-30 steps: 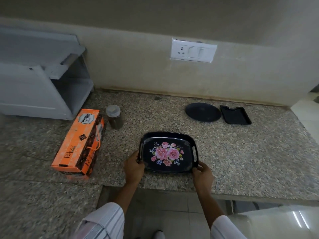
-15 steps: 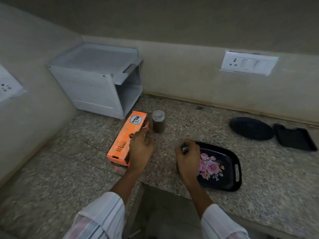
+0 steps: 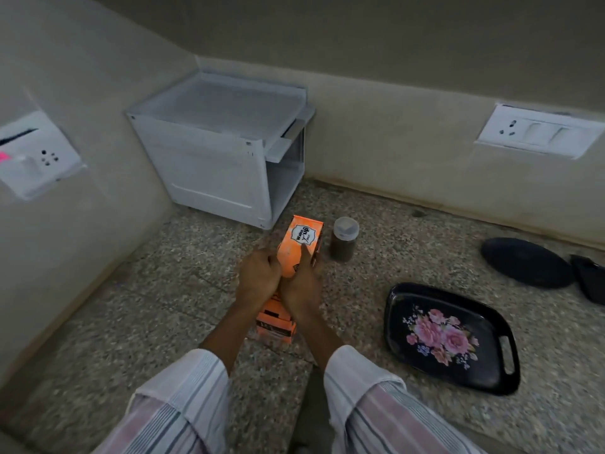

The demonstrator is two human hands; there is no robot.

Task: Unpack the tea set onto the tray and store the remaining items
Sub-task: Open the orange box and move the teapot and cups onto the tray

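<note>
An orange tea set box [image 3: 299,247] lies lengthwise on the granite counter, its labelled end pointing to the back wall. My left hand [image 3: 258,278] is closed on the box's left side. My right hand [image 3: 302,285] grips its right side with a finger stretched along the top. The hands hide the middle of the box. The black tray [image 3: 453,339] with pink flowers rests flat on the counter to the right, with nothing on it and no hand near it.
A small jar [image 3: 343,239] of dark grains with a grey lid stands just right of the box. A white storage cabinet [image 3: 222,152] sits in the back corner. A black round plate [image 3: 527,262] and a black holder [image 3: 589,278] lie at the far right.
Both hands left the tray and moved left onto the orange box. My view swung left, so the tray now sits to the right.
</note>
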